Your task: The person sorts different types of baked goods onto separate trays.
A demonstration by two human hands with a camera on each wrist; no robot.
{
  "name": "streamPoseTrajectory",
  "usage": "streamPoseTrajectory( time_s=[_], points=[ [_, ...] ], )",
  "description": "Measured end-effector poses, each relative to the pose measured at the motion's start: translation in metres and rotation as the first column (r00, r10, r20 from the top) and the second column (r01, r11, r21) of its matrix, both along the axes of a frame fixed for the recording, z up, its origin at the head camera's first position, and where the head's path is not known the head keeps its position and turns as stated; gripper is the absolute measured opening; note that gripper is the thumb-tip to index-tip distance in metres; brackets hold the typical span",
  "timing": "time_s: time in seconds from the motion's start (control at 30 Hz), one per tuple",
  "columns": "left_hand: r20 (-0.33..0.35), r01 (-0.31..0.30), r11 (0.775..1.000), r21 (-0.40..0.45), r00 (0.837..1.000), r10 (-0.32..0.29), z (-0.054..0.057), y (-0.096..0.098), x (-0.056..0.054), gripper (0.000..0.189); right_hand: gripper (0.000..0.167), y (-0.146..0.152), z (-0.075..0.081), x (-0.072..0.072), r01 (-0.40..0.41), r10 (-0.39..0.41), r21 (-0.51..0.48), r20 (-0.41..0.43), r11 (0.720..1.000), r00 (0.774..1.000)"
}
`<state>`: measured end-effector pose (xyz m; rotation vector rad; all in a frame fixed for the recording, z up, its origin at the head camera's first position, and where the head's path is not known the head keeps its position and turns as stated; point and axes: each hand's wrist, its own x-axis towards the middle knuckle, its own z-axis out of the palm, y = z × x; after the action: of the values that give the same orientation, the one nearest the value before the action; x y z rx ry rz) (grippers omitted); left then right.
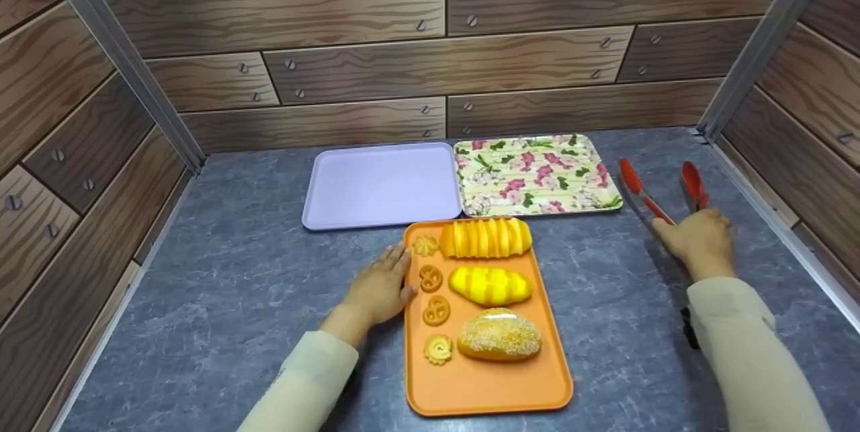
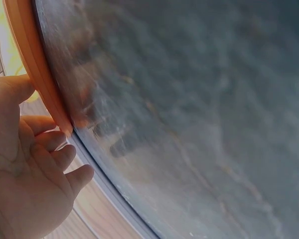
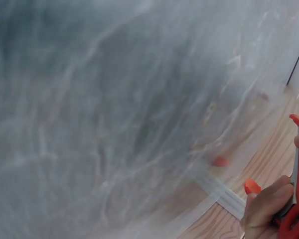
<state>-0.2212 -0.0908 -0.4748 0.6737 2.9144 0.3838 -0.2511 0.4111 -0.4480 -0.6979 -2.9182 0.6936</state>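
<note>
An orange tray (image 1: 484, 392) carries a ridged yellow loaf (image 1: 485, 238), a smaller yellow bread (image 1: 490, 285) and a seeded bun (image 1: 499, 335). Along its left side lie several small biscuits, among them a pretzel (image 1: 436, 311) and a round swirl cookie (image 1: 438, 349). My left hand (image 1: 377, 289) touches the tray's left edge; in the left wrist view its thumb and fingers lie at the orange rim (image 2: 34, 59). Over at the right, my right hand (image 1: 700, 238) grips red tongs (image 1: 655, 207), whose two red tips stand spread apart. The right wrist view shows fingers around the tongs' handle.
Behind the orange tray sit a lavender tray (image 1: 383, 187) and a floral tray (image 1: 537, 173), side by side. Wood-patterned walls (image 1: 349, 69) with grey metal corner strips enclose the dark grey tabletop (image 1: 222, 297) at the back and sides.
</note>
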Motion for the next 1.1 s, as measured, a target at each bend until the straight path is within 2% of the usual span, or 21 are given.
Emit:
streamPoseTrajectory(
  time_s=[0.23,0.33,0.57,0.8,1.1],
  points=[
    [0.011,-0.015,1.0,-0.008,1.0,0.015,-0.001,-0.002,0.0,0.064,0.089,-0.013,0.004,-0.004,-0.018,0.02,0.015,-0.1,1.0,0.995],
    [0.0,-0.015,1.0,-0.01,1.0,0.015,-0.002,-0.002,-0.001,0.064,0.09,-0.018,0.007,-0.005,-0.042,0.044,0.022,-0.109,0.999,0.993],
    [0.009,-0.016,1.0,-0.001,1.0,0.016,-0.003,-0.002,0.0,0.064,0.1,-0.024,0.012,-0.001,-0.094,0.096,0.022,-0.096,0.995,0.991],
    [0.012,-0.009,1.0,-0.006,1.0,0.009,-0.001,-0.001,0.001,0.064,0.115,-0.027,0.012,0.005,-0.132,0.139,0.057,-0.139,0.99,0.981],
    [-0.012,0.001,1.0,-0.014,1.0,-0.002,-0.002,0.0,-0.001,0.064,0.103,-0.034,0.007,0.01,-0.201,0.204,0.039,-0.206,0.979,0.957]
  ],
)
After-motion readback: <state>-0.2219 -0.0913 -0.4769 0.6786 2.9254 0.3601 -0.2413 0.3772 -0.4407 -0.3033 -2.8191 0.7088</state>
